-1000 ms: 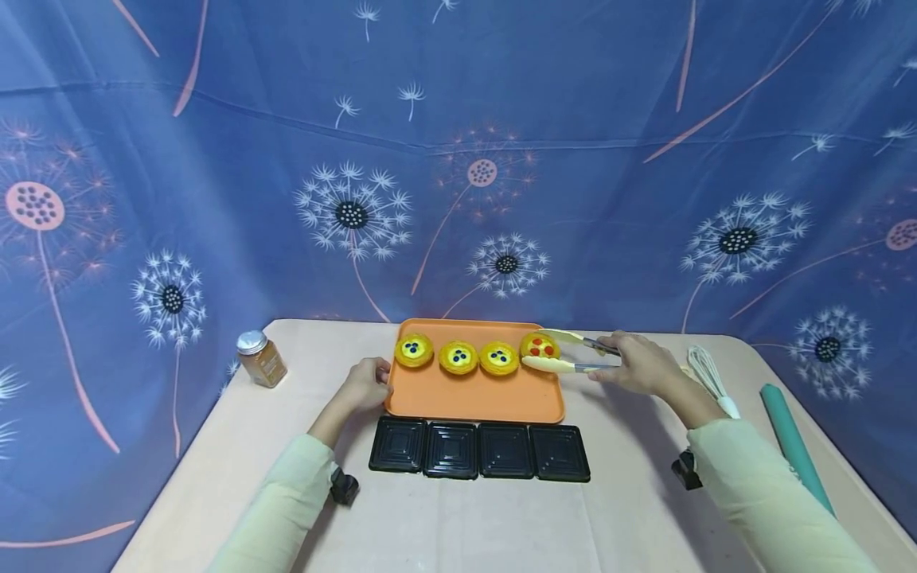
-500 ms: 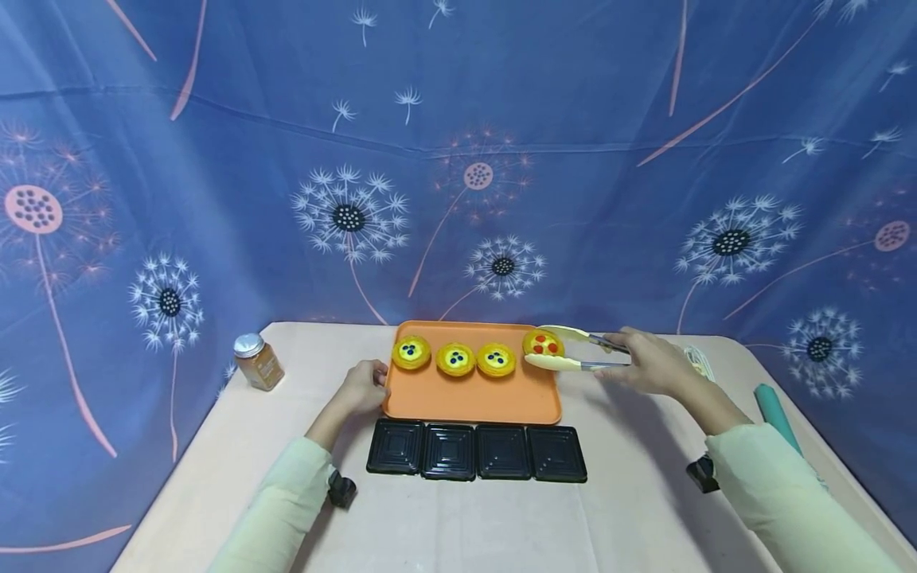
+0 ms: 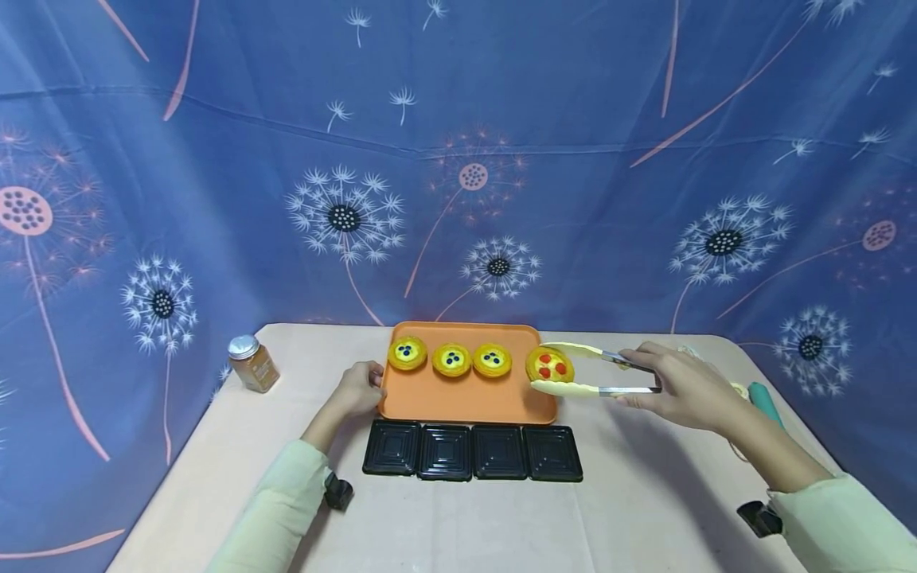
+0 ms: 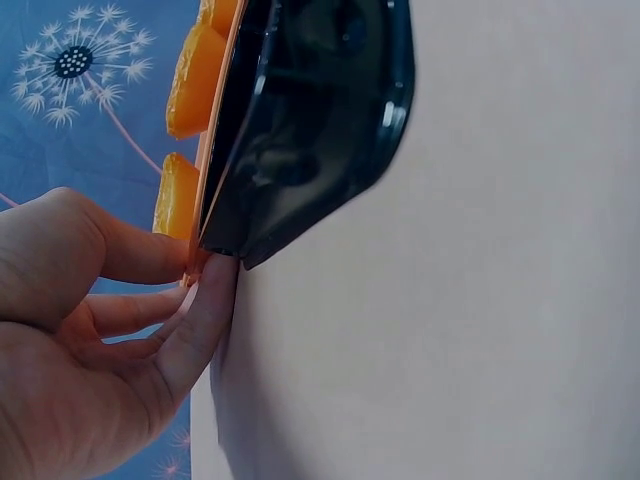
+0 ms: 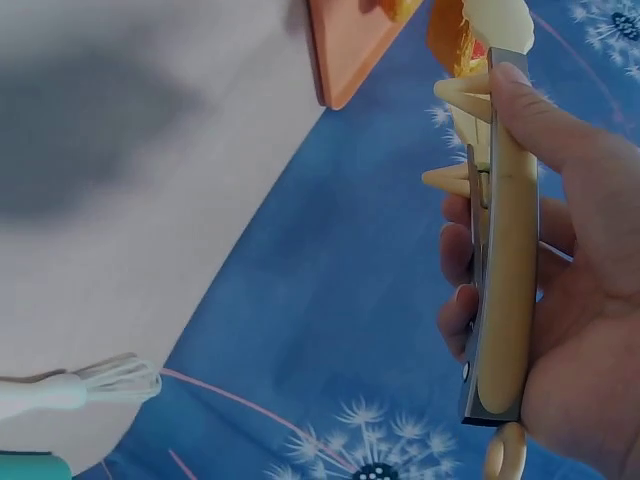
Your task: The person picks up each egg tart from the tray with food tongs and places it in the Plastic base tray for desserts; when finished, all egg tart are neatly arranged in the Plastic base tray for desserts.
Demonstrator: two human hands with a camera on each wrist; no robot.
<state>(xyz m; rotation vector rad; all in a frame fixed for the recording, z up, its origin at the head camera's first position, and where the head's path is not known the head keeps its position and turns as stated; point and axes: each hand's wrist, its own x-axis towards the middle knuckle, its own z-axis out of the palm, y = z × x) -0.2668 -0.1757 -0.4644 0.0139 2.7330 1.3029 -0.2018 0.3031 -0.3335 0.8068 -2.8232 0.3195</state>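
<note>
My left hand pinches the left edge of an orange tray between thumb and fingers, seen close up in the left wrist view. Three yellow tarts with dark blue dots sit in a row on the tray. My right hand grips a pair of tongs with cream tips and metal arms. Between the tong tips is a tart with red pieces, raised over the tray's right end. In the right wrist view, that tart is partly hidden by the tongs.
Black square plastic trays stand in a row just in front of the orange tray. A jar with a silver lid is at the back left. On the right lie a whisk and a teal roll. A blue dandelion-print cloth hangs behind.
My right hand has drawn the tongs toward me and slightly right, and the red-topped tart has come up from the tray with them. My left hand stays at the tray edge.
</note>
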